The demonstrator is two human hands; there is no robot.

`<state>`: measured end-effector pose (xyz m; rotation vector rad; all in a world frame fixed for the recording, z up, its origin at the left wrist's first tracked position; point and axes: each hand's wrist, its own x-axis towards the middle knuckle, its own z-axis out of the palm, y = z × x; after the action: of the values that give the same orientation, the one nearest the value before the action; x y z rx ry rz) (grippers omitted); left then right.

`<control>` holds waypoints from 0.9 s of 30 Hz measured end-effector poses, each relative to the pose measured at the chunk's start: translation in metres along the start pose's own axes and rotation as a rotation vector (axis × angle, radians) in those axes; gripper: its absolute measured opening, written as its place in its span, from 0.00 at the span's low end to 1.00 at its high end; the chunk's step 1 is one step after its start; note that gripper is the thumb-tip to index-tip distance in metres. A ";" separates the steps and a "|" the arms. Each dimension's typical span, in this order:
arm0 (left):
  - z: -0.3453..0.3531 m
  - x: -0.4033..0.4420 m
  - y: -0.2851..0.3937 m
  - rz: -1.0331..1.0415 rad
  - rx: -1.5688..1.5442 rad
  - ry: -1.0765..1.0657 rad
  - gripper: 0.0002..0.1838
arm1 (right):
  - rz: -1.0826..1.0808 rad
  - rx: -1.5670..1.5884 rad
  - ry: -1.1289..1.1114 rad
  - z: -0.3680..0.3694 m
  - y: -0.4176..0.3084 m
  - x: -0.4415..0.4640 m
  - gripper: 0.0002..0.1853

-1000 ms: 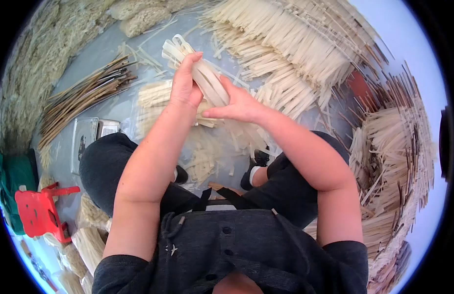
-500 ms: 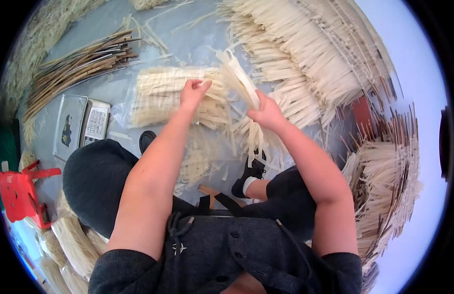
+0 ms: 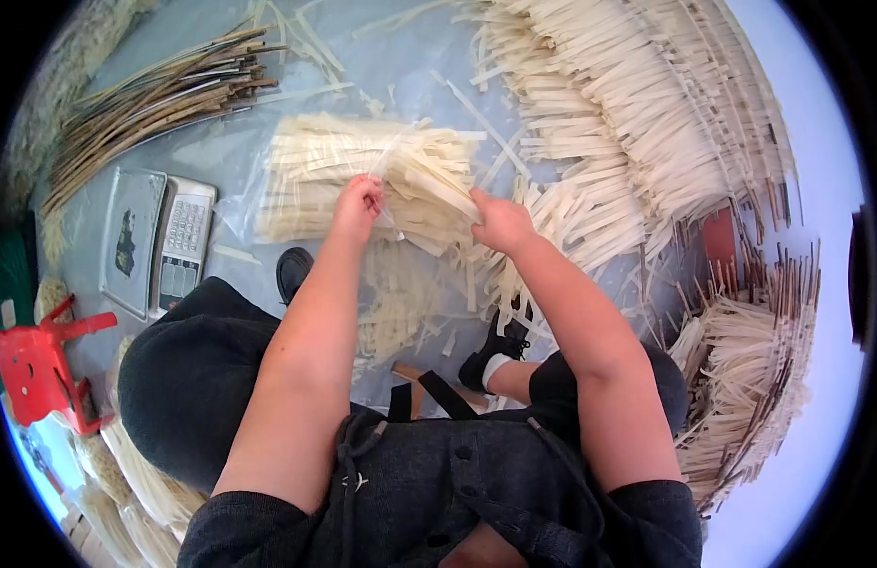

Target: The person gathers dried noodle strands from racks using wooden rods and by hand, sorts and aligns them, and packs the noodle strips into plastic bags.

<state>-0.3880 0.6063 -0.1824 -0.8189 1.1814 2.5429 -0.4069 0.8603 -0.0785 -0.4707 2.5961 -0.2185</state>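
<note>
Right hand [image 3: 503, 223] holds a flat-noodle bundle [image 3: 440, 182], long axis slanting forward-left to the clear plastic bag [image 3: 238, 210] that the left hand [image 3: 361, 197] pinches.

Bag of strips [image 3: 311, 182] between scale [image 3: 181, 232], left, and strip heap [image 3: 637, 123], right — stick bundle [image 3: 169, 99] beyond the scale.

There are 2 hands [image 3: 359, 201] [image 3: 503, 224], 2 shoes [image 3: 293, 273] [image 3: 493, 352], 1 scale [image 3: 185, 227] and 1 chair [image 3: 33, 371].
</note>
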 end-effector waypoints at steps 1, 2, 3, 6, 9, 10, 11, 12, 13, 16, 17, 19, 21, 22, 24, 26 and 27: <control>0.008 -0.006 0.006 -0.014 -0.124 0.045 0.07 | 0.000 -0.001 -0.007 0.002 0.001 0.002 0.25; 0.016 -0.012 0.011 -0.028 -0.247 0.089 0.08 | -0.017 -0.053 -0.005 0.004 0.002 0.004 0.25; 0.020 -0.011 0.012 -0.029 -0.248 0.089 0.08 | -0.034 -0.105 0.001 0.004 0.003 0.006 0.24; 0.035 -0.010 0.019 0.056 -0.116 0.124 0.10 | -0.055 -0.215 0.017 0.003 -0.001 0.012 0.24; 0.048 -0.013 0.022 0.209 0.410 0.222 0.13 | -0.014 -0.310 0.076 0.002 -0.009 0.013 0.22; 0.048 -0.011 0.019 0.254 0.468 0.277 0.14 | -0.014 -0.311 0.077 0.004 -0.009 0.010 0.22; 0.047 -0.009 0.017 0.300 0.525 0.333 0.15 | -0.062 -0.443 0.131 0.007 -0.008 0.004 0.20; 0.049 -0.011 0.019 0.304 0.523 0.332 0.15 | -0.110 -0.578 0.187 0.011 -0.007 0.001 0.18; 0.051 -0.014 0.020 0.329 0.655 0.309 0.15 | -0.112 -0.582 0.188 0.015 -0.008 -0.001 0.18; 0.068 -0.033 0.024 0.388 0.967 0.257 0.15 | -0.074 -0.625 0.208 0.020 -0.014 -0.002 0.17; 0.075 -0.040 0.027 0.423 1.152 0.223 0.16 | -0.052 -0.622 0.167 0.013 -0.017 0.003 0.17; 0.079 -0.047 0.030 0.434 1.228 0.193 0.15 | -0.025 -0.612 0.127 -0.002 -0.016 0.013 0.17; 0.083 -0.050 0.033 0.451 1.302 0.163 0.14 | -0.174 -0.596 0.183 -0.019 -0.001 0.025 0.16; 0.085 -0.052 0.036 0.405 1.284 0.116 0.14 | -0.172 -0.592 0.188 -0.022 0.002 0.030 0.16; 0.088 -0.052 0.036 0.355 1.266 0.072 0.14 | -0.137 -0.634 0.136 -0.026 0.007 0.038 0.14; 0.090 -0.051 0.031 0.447 1.412 0.012 0.14 | -0.141 -0.560 0.085 -0.032 0.016 0.046 0.14; 0.089 -0.049 0.032 0.441 1.412 0.014 0.14 | -0.146 -0.484 0.035 -0.035 0.018 0.050 0.14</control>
<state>-0.3959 0.6547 -0.0876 -0.1781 2.7157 1.1958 -0.4701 0.8612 -0.0746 -0.8300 2.6416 0.3671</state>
